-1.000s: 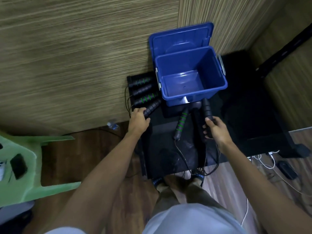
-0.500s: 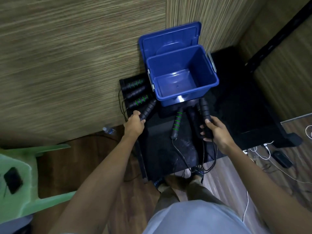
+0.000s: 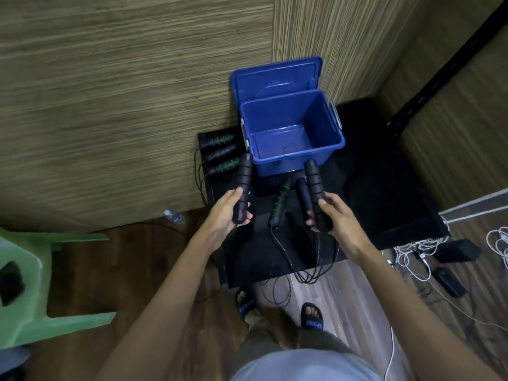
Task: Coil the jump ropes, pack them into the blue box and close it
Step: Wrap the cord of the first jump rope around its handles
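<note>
The blue box [image 3: 299, 160] stands open and empty on a black table [image 3: 384, 188], its lid [image 3: 275, 78] leaning against the wall behind. My left hand [image 3: 228, 213] grips a black rope handle [image 3: 244, 174] raised above the table's left side. My right hand [image 3: 332, 215] grips another black handle [image 3: 313, 180] in front of the box. Thin black cords [image 3: 313, 270] hang over the table's front edge. Two more handles [image 3: 280, 202] lie between my hands, one with green rings. Three handles [image 3: 220, 154] lie left of the box.
A green plastic chair [image 3: 33, 284] stands on the wooden floor at the left. White cables and black adapters [image 3: 445, 259] lie on the floor at the right. A small bottle [image 3: 173, 215] lies by the wall. My sandalled feet [image 3: 310, 314] stand at the table's front.
Both hands have lifted their handles off the table and raised them towards me. The left handle has come away from the group beside the box.
</note>
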